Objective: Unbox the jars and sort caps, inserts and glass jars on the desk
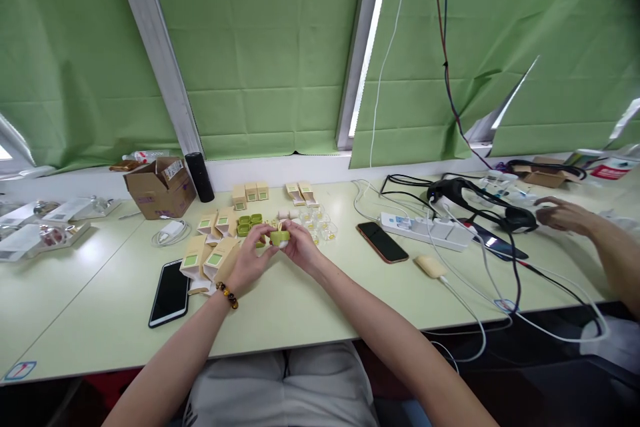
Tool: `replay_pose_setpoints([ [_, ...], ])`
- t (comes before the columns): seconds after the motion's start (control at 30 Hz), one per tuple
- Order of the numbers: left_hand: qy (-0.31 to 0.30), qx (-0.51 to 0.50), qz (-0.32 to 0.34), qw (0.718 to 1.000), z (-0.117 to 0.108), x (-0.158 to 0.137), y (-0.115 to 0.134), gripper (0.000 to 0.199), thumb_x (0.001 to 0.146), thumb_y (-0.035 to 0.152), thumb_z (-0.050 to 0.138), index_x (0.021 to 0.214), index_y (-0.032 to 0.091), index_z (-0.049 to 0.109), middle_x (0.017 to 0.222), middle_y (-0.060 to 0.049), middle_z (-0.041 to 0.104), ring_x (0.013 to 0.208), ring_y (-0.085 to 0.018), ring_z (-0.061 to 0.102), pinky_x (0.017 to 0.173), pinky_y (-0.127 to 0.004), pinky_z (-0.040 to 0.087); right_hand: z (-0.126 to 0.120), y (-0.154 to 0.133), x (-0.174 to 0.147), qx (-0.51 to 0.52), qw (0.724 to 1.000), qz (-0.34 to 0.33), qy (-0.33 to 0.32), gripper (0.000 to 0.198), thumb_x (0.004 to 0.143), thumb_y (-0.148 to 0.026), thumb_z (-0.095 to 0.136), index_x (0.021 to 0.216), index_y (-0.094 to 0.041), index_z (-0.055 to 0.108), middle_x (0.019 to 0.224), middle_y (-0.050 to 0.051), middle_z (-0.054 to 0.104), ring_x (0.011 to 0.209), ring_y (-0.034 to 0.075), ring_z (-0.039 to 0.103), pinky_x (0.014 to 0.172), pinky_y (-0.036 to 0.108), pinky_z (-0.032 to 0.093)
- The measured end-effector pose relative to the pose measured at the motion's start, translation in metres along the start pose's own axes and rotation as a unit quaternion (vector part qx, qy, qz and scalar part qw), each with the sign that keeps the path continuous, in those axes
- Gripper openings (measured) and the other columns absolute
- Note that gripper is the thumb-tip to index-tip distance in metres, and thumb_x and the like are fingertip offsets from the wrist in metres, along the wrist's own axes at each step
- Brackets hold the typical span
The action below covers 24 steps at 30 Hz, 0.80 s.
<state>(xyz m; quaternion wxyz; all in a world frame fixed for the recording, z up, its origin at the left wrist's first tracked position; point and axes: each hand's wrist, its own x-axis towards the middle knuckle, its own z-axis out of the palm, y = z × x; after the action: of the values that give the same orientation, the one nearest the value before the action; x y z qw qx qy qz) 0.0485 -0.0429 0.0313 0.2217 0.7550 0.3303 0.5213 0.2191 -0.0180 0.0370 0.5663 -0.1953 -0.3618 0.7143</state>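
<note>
My left hand (251, 259) and my right hand (301, 244) meet over the table, fingers closed around a small green container with a pale underside (280, 237). Its exact kind is too small to make out. Just behind my left hand sit several small green square boxes (249, 219). Kraft-paper boxes with green labels (195, 255) stand and lean to the left of that hand. Beyond my right hand are several clear round plastic cases (320, 217) with yellowish bits in them, and small pale pink cylinders (288, 214).
Smaller kraft boxes (251, 192) line the back. A tablet-like phone (170, 293), a cardboard box (160, 188) and a black cylinder (199, 177) are at left. Rightward lie a phone (383, 242), a power strip (425, 229), cables and a black headset (480, 203); another person's hand (563, 215) reaches in.
</note>
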Motion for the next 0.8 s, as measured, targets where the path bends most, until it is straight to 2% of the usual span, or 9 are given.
replay_pose_setpoints([
  [0.13,0.054,0.09,0.072,0.992,0.0,-0.004,0.004,0.028,0.096,0.028,0.066,0.124,0.025,0.059,0.125,-0.01,0.06,0.12,-0.025,0.06,0.101,-0.044,0.054,0.003,0.002,-0.013,0.003,0.999,0.007,-0.045,0.043,0.082,-0.058,0.08,0.101,-0.023,0.065,0.093,0.004,0.075,0.082,0.022,0.073,0.077,0.037,0.06],
  [0.27,0.111,0.152,0.111,0.976,-0.003,-0.005,0.004,0.025,0.096,0.027,0.067,0.118,0.024,0.057,0.121,-0.011,0.061,0.12,-0.026,0.061,0.103,-0.049,0.053,0.01,0.0,-0.027,-0.05,0.995,-0.042,-0.082,0.049,0.072,-0.039,0.092,0.112,-0.026,0.066,0.114,0.005,0.073,0.097,0.021,0.071,0.09,0.038,0.058],
  [0.37,0.118,0.168,0.125,0.971,-0.005,-0.006,0.004,0.025,0.093,0.029,0.071,0.113,0.023,0.057,0.117,-0.01,0.062,0.115,-0.026,0.063,0.1,-0.05,0.055,0.014,0.0,-0.029,-0.086,0.991,-0.068,-0.074,0.053,0.066,-0.031,0.095,0.112,-0.024,0.068,0.121,0.005,0.07,0.096,0.019,0.07,0.09,0.034,0.058],
  [0.57,0.106,0.141,0.138,0.975,-0.009,-0.006,0.009,0.044,0.089,0.032,0.076,0.124,0.023,0.051,0.123,-0.012,0.059,0.121,-0.028,0.059,0.102,-0.049,0.054,0.007,-0.005,-0.024,-0.033,0.996,-0.028,-0.073,0.045,0.079,-0.046,0.087,0.112,-0.023,0.067,0.097,0.005,0.077,0.081,0.02,0.074,0.078,0.035,0.06],
  [0.8,0.057,0.083,0.083,0.991,-0.009,-0.007,0.008,0.054,0.093,0.03,0.068,0.141,0.024,0.045,0.133,-0.015,0.055,0.116,-0.026,0.061,0.095,-0.044,0.057,-0.007,0.001,-0.015,-0.013,0.996,0.043,-0.071,0.04,0.089,-0.055,0.073,0.097,-0.016,0.068,0.083,0.01,0.078,0.066,0.018,0.071,0.063,0.03,0.059],
])
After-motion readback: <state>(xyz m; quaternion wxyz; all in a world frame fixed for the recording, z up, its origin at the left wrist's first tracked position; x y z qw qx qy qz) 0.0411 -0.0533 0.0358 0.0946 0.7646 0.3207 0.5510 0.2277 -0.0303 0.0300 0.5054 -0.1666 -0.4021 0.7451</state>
